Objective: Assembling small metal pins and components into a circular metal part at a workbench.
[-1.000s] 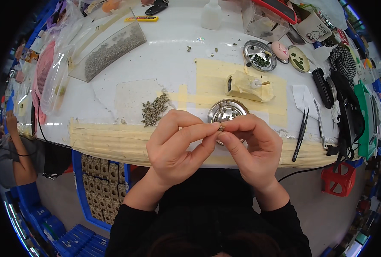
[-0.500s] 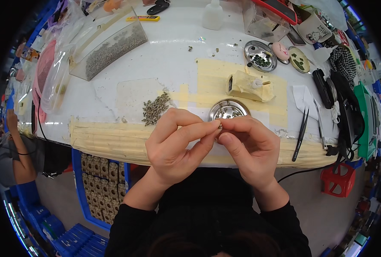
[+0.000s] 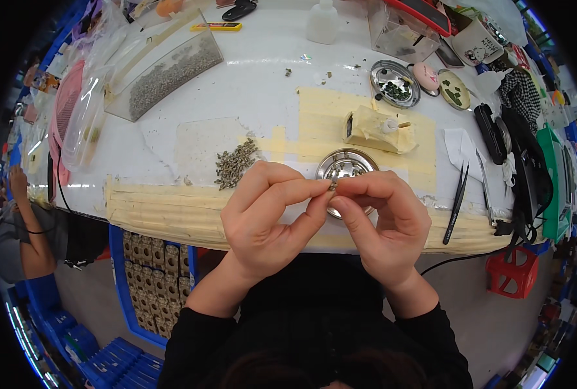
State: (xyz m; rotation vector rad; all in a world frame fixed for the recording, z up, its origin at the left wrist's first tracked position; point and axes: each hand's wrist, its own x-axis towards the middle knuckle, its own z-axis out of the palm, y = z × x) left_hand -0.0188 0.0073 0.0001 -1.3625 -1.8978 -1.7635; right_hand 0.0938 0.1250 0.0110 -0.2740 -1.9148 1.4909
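Observation:
My left hand (image 3: pixel 269 217) and my right hand (image 3: pixel 385 223) meet at the fingertips near the table's front edge. Between them they pinch a tiny metallic piece (image 3: pixel 333 186), too small to name. Just behind the fingers stands a round shiny metal dish (image 3: pixel 347 155) with several small pieces in it, partly covered by my right hand. To the left of my left hand lies a heap of small grey-brown metallic pieces (image 3: pixel 236 163). Beyond the dish sits a block wrapped in cream tape (image 3: pixel 376 131), with a small white part and a peg on its right end.
A clear tray of grey granules (image 3: pixel 171 78) stands at the back left. On the right lie black tweezers (image 3: pixel 456 204), a white cloth (image 3: pixel 457 152) and a dish of dark green pieces (image 3: pixel 395 84). A white squeeze bottle (image 3: pixel 322 23) is at the back. Another person's arm (image 3: pixel 32 227) shows far left.
My right hand has shifted slightly to the right and its fingertips have parted a little from the left ones. More of the metal dish shows between the hands.

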